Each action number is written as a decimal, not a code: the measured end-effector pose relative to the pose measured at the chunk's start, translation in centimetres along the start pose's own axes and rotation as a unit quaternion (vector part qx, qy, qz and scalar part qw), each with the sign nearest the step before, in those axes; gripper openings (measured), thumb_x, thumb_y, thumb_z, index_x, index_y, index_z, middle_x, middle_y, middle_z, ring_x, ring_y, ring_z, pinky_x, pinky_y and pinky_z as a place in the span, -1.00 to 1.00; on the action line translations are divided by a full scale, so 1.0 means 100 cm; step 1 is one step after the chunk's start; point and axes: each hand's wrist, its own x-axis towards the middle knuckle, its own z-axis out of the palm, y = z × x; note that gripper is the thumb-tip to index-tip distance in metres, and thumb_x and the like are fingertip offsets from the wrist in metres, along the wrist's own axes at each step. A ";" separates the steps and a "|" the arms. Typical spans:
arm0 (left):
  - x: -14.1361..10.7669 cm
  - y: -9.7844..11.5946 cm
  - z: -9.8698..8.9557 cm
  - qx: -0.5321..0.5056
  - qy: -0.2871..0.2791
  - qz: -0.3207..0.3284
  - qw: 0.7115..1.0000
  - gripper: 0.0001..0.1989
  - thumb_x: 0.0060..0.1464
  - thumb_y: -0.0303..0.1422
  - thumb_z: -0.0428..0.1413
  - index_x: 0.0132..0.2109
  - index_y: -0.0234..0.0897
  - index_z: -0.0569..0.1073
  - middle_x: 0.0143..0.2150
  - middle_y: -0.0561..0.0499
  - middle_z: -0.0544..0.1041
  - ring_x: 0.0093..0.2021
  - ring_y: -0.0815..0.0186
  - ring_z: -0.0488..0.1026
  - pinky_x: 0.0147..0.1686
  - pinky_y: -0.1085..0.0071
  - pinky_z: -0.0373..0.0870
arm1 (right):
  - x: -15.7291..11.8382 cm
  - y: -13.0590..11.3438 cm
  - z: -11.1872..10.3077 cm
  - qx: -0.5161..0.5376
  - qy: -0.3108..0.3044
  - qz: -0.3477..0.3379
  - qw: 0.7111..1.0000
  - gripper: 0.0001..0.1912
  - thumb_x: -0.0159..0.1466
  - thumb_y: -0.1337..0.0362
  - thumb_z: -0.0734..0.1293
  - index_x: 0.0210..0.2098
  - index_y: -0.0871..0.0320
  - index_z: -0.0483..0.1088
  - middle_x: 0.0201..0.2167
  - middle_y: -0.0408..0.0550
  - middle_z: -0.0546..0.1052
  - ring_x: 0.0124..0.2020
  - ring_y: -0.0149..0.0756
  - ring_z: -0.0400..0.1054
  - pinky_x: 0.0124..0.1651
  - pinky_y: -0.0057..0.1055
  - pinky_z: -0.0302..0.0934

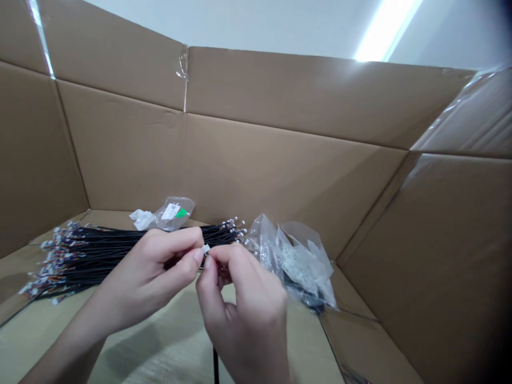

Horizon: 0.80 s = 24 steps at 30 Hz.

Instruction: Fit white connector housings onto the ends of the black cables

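A small white connector (pixel 205 248) is pinched between the thumb and index finger of my left hand (pixel 156 280). Right beside it, the fingertips of my right hand (pixel 252 304) press together at the connector's lower right side. A black cable (pixel 216 365) hangs beneath my right hand, and its upper part is hidden by the fingers. What exactly the right fingertips grip is too small to see, though the cable runs down from there. Behind both hands lies a thick bundle of black cables (pixel 104 256) with white plugs and coloured wires at the ends.
Right of the cables stands a clear plastic bag (pixel 308 266) of small white parts. Another clear bag (pixel 176 213) with a white and green label lies behind the bundle. Tall cardboard walls (pixel 288 176) enclose the work surface (pixel 168 352) at the back and sides.
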 end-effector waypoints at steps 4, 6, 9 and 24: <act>-0.003 0.002 -0.001 0.043 -0.003 0.003 0.999 -0.62 0.28 -0.33 -0.14 -0.52 -0.35 0.10 -0.59 0.13 0.09 -0.58 0.57 0.05 -0.59 0.62 0.03 | -0.002 -0.001 0.004 0.000 0.003 -0.010 1.000 -0.80 0.27 0.50 0.21 -0.48 0.24 0.34 -0.59 -0.14 0.38 -0.59 -0.48 0.27 -0.50 -0.50 0.12; -0.004 0.002 0.000 0.054 -0.004 -0.002 0.999 -0.61 0.29 -0.32 -0.15 -0.52 -0.35 0.10 -0.58 0.13 0.10 -0.58 0.57 0.06 -0.58 0.62 0.04 | -0.002 -0.001 0.005 0.002 0.005 -0.007 1.000 -0.79 0.27 0.49 0.20 -0.47 0.23 0.33 -0.59 -0.14 0.38 -0.59 -0.48 0.27 -0.50 -0.50 0.12; -0.005 0.004 0.000 0.074 -0.002 -0.011 0.997 -0.60 0.31 -0.29 -0.15 -0.51 -0.35 0.12 -0.58 0.12 0.13 -0.57 0.57 0.08 -0.58 0.61 0.06 | -0.003 -0.001 0.006 0.007 0.010 0.008 1.000 -0.79 0.28 0.49 0.20 -0.47 0.22 0.32 -0.59 -0.15 0.38 -0.59 -0.48 0.27 -0.49 -0.51 0.13; -0.003 0.003 0.000 0.001 -0.001 -0.049 0.999 -0.59 0.29 -0.25 -0.14 -0.51 -0.35 0.14 -0.57 0.11 0.12 -0.56 0.56 0.07 -0.58 0.61 0.05 | -0.004 0.003 0.009 0.030 0.015 0.010 0.999 -0.85 0.29 0.49 0.22 -0.39 0.23 0.36 -0.53 -0.14 0.42 -0.54 -0.48 0.32 -0.46 -0.52 0.22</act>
